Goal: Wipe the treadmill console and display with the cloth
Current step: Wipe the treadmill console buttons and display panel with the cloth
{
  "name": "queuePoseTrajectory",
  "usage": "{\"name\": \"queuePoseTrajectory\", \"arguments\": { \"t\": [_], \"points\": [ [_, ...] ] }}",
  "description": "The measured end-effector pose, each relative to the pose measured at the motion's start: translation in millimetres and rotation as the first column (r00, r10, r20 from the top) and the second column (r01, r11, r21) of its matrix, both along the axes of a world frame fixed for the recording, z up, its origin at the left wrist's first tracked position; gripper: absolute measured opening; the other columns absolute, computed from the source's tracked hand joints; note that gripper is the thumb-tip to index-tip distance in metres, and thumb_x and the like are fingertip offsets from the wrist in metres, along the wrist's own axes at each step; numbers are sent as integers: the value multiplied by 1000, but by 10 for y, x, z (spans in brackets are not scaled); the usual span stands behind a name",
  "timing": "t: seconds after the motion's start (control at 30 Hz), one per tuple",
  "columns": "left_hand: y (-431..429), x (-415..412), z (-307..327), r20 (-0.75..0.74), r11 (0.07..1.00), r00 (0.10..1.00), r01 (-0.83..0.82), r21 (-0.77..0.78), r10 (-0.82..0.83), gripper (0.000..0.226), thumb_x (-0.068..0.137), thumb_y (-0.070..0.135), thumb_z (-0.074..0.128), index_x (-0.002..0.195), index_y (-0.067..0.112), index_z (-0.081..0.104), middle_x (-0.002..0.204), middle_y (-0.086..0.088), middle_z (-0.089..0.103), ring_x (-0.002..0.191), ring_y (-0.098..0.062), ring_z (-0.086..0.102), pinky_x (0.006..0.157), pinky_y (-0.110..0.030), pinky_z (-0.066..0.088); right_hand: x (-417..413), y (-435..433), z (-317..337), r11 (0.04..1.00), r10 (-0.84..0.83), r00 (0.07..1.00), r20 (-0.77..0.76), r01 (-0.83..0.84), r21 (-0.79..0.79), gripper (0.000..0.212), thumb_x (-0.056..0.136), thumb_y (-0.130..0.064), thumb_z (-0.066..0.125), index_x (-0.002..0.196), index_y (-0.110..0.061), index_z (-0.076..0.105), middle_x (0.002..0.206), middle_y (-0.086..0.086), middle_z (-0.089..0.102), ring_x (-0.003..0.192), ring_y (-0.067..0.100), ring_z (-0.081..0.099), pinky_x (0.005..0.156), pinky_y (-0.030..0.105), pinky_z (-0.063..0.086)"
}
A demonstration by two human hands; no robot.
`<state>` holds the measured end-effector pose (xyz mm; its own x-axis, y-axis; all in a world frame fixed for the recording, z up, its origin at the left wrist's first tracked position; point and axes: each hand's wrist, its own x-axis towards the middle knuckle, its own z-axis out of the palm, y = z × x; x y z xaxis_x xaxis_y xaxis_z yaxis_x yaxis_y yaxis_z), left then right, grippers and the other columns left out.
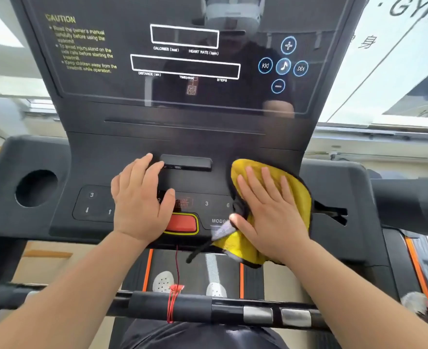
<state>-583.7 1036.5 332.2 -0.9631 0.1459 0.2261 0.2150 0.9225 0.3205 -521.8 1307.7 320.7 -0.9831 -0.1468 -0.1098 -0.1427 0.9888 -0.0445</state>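
Note:
The black treadmill console (192,182) fills the middle of the head view, with the glossy dark display (182,64) rising above it. A yellow cloth (296,195) with a dark edge lies on the console's right half, over the right-hand buttons. My right hand (268,210) presses flat on the cloth with straight, spread fingers. My left hand (140,200) rests flat on the console's left-centre, fingers straight, partly covering the button row and touching the red stop button (182,222). Part of the cloth hangs over the console's front edge.
A round cup holder (35,188) sits at the console's left end and a slot (331,212) at its right. A red safety cord (176,268) hangs from the stop button to the black front handlebar (182,306). The belt and two white shoes show below.

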Motion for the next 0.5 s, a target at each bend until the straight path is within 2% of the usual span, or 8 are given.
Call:
{"name": "queuePoseTrajectory", "arguments": {
  "t": [0.1, 0.2, 0.3, 0.4, 0.43, 0.5],
  "points": [
    [2, -3, 29, -4, 1000, 1000, 8, -5, -8, 58, 85, 44, 47, 133, 13, 58, 150, -10, 48, 137, -36, 43, 109, -53, 29, -4, 112, 12, 981, -191, 981, -22, 192, 9, 90, 95, -78, 3, 165, -22, -5, 172, 1, -13, 157, 28, -18, 126, 55, -8],
    [-14, -12, 74, 11, 1000, 1000, 18, -8, -18, 59, 86, 45, 45, 135, 14, 57, 151, -10, 46, 139, -35, 40, 111, -52, 27, -307, 44, 55, 951, -307, 947, -93, 303, -61, 94, 95, -76, 12, 164, -15, -8, 171, 8, -18, 156, 34, -20, 125, 54, -12],
    [-82, -36, 104, 13, 1000, 1000, 11, -9, -11, 60, 86, 46, 45, 136, 14, 56, 152, -10, 45, 139, -35, 40, 111, -53, 28, -544, -21, 77, 947, -319, 929, -187, 304, -105, 95, 96, -73, 21, 163, -12, -9, 171, 9, -21, 155, 36, -23, 125, 51, -16],
    [-181, -97, 130, 8, 1000, 1000, -22, 13, 22, 61, 86, 46, 45, 137, 13, 56, 151, -11, 45, 139, -36, 40, 110, -53, 29, -587, -42, 53, 949, -308, 908, -282, 273, -158, 96, 97, -70, 28, 161, -14, -16, 164, -1, -35, 152, 27, -31, 124, 45, -19],
    [-218, -124, 140, 8, 999, 999, -39, 25, 38, 62, 86, 46, 45, 137, 13, 55, 151, -11, 45, 139, -36, 39, 110, -53, 28, -590, -43, 45, 947, -308, 900, -309, 262, -184, 97, 96, -69, 31, 162, -13, -14, 164, -2, -34, 152, 25, -30, 125, 43, -18],
    [-289, -183, 170, 4, 997, 998, -68, 40, 68, 62, 87, 47, 45, 138, 14, 54, 153, -11, 43, 141, -36, 38, 112, -54, 27, -606, -34, 41, 938, -323, 881, -347, 248, -244, 96, 96, -65, 37, 163, -8, -1, 169, 2, -20, 155, 24, -23, 126, 42, -15]
  ]
}}
